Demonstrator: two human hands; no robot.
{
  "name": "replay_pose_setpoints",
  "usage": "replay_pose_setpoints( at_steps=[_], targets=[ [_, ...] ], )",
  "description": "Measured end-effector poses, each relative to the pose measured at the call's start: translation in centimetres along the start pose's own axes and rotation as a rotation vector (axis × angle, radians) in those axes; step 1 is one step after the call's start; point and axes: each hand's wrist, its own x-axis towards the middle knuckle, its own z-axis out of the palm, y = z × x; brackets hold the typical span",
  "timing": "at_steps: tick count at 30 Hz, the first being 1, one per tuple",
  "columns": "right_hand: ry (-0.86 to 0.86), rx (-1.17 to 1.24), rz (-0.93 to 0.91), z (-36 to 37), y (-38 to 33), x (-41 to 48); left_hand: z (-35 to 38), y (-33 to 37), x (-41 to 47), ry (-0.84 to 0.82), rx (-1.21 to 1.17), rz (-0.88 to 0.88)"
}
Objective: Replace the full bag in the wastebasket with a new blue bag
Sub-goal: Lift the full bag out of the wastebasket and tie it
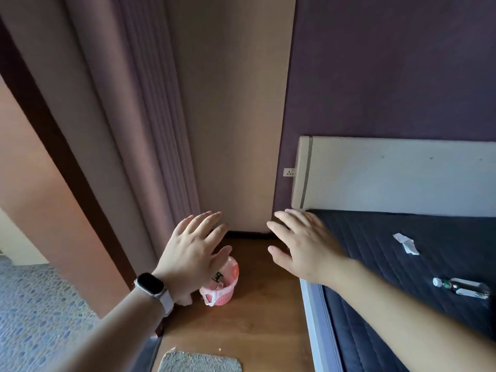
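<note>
A small pink wastebasket [224, 298] stands on the wooden floor by the curtain, lined with a white-pink bag [210, 296] whose handles hang over the rim; some rubbish shows inside. My left hand [193, 251], with a watch on the wrist, is held above the basket and partly hides it, fingers spread and empty. To the right, over the bed's edge, my right hand [303, 248] is also spread and empty. No blue bag is in sight.
A bed with a dark quilted mattress [402, 264] and pale headboard [389, 178] fills the right; a crumpled paper [406, 242] and a plastic bottle [461, 287] lie on it. Curtains [128, 130] hang left. A grey mat [198, 362] lies near my feet.
</note>
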Motion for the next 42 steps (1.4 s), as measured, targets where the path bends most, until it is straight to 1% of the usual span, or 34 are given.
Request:
replay_pose_setpoints(
  at_steps=[3, 8, 13, 17, 22, 27, 34, 37, 42],
  targets=[
    [-0.042, -0.026, 0.014, 1.5, 1.5, 5.2, 2.5, -3.9, 3.8, 0.025, -0.022, 0.001],
    [-0.041, -0.01, 0.036, 4.1, 2.8, 12.5, 5.7, -9.7, 9.2, 0.019, -0.028, 0.005],
    [-0.091, 0.01, 0.03, 7.4, 3.8, 17.5, 8.0, -13.3, 12.0, 0.005, -0.034, -0.021],
    [-0.061, 0.053, 0.03, 9.2, 5.5, 21.1, 9.6, -15.4, 13.7, -0.034, -0.039, -0.063],
    [-0.043, 0.07, -0.026, 12.0, 8.2, 24.8, 11.0, -17.0, 16.2, -0.042, -0.014, -0.1],
    [0.018, 0.157, -0.101, 15.5, 12.8, 29.4, 13.1, -18.1, 19.8, -0.033, 0.045, -0.165],
    [0.001, 0.218, -0.171, 18.5, 23.1, 35.6, 16.5, -16.9, 27.7, -0.115, 0.103, -0.353],
    [-0.027, 0.237, -0.264, 20.6, 27.4, 38.0, 18.6, -16.3, 31.1, -0.17, 0.127, -0.423],
    [-0.05, 0.321, -0.375, 24.0, 31.0, 42.4, 20.9, -15.7, 34.2, -0.226, 0.165, -0.567]
  ],
)
